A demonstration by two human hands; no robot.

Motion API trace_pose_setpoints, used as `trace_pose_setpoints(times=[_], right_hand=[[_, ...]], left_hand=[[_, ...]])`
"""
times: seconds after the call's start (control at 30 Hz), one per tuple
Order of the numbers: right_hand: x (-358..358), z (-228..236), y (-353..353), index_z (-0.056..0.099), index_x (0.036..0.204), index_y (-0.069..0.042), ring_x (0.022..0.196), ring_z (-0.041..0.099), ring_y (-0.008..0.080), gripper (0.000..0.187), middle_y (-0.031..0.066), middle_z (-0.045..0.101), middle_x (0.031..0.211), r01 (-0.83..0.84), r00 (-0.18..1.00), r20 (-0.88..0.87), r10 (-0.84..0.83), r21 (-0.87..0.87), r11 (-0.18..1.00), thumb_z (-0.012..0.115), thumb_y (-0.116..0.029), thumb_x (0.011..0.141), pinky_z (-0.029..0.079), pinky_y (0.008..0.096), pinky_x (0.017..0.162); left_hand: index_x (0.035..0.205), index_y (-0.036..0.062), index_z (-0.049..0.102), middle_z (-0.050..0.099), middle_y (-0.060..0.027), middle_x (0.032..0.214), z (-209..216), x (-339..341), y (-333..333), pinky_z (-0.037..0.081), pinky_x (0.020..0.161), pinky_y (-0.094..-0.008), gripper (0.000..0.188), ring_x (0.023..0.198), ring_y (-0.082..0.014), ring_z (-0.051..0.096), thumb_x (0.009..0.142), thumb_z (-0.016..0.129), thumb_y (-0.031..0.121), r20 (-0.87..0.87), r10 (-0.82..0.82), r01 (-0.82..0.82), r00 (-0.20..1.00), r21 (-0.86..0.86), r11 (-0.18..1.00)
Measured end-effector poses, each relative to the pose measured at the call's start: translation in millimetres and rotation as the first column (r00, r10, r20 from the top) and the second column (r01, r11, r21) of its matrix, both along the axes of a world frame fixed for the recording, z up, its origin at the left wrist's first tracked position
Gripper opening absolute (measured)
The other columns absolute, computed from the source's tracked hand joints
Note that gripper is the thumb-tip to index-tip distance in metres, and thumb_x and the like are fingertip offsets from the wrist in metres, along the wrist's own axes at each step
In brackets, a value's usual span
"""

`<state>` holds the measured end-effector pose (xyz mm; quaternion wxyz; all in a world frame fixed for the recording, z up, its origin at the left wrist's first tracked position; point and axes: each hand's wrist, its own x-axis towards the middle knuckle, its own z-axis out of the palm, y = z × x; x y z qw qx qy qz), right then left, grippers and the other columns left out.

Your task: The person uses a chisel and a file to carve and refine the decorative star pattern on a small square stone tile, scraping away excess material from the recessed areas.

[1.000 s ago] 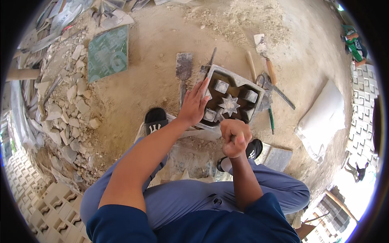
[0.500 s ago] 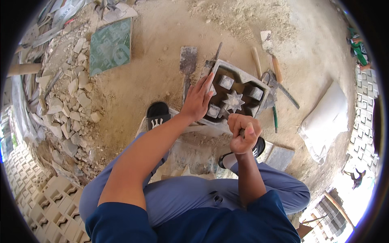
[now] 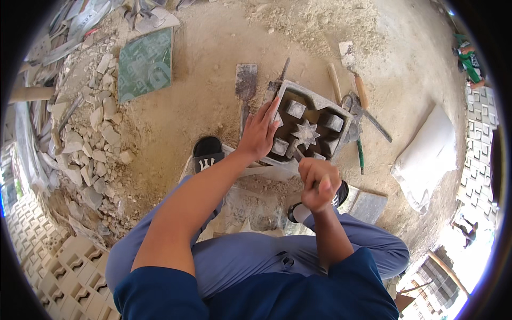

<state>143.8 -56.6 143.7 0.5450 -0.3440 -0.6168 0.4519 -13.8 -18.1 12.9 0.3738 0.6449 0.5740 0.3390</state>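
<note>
A grey block mould (image 3: 314,96) lies tilted on the ground before me, with a star-shaped core (image 3: 306,134) at its middle and several square cores around it. My left hand (image 3: 258,130) rests against the mould's left rim, its fingers stretched out. Closed in a fist near the mould's lower edge, my right hand (image 3: 319,182) grips a narrow metal-bladed tool (image 3: 297,154). The blade's tip reaches into the cavity just below the star; most of the handle is hidden in my fist.
A flat spatula-like tool (image 3: 246,82) lies left of the mould. Wooden-handled tools (image 3: 361,90) and a green-handled one (image 3: 360,157) lie on its right. Broken stone (image 3: 96,154) is heaped at the left, near a green board (image 3: 145,66). A white sack (image 3: 426,157) lies at the right.
My right hand and the tool have shifted slightly, with the blade now showing more clearly by the star's lower side. My left hand stays on the mould's rim.
</note>
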Motion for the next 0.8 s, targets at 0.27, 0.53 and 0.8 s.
trace_pose_setpoints(times=[0.27,0.53,0.8], right_hand=[[-4,21,-21,0.031,0.052,-0.006,0.036,0.03,0.0171,0.062,0.0042,0.032,0.045,-0.108,0.994,0.001,0.109,0.115,0.988,0.035,-0.039,0.105,0.021,0.0317,0.04],[-5,5,-10,0.033,0.055,-0.007,0.038,0.034,0.0188,0.057,0.0046,0.037,0.049,-0.095,0.988,0.14,0.071,0.169,0.981,0.035,-0.036,0.104,0.024,0.0325,0.04],[2,1,4,0.034,0.058,-0.006,0.041,0.035,0.0231,0.05,0.0056,0.033,0.052,0.04,0.987,0.147,-0.058,0.122,0.992,0.035,-0.031,0.102,0.026,0.0367,0.041]], left_hand=[[0.16,0.0261,0.02,0.034,-0.0121,0.157,4,1,2,0.024,0.115,-0.0632,0.056,0.142,-0.0367,0.038,0.108,0.031,0.042,-0.016,-0.007,0.007,1.0,-0.006,1.0],[0.161,0.0261,0.019,0.034,-0.0115,0.158,2,3,0,0.023,0.116,-0.0617,0.058,0.144,-0.0359,0.036,0.107,0.028,0.046,-0.039,-0.009,0.007,0.999,-0.046,0.999],[0.161,0.0256,0.019,0.034,-0.0125,0.158,-3,4,3,0.023,0.115,-0.0618,0.058,0.143,-0.0369,0.036,0.107,0.026,0.048,0.001,-0.019,0.019,1.0,-0.012,1.0]])
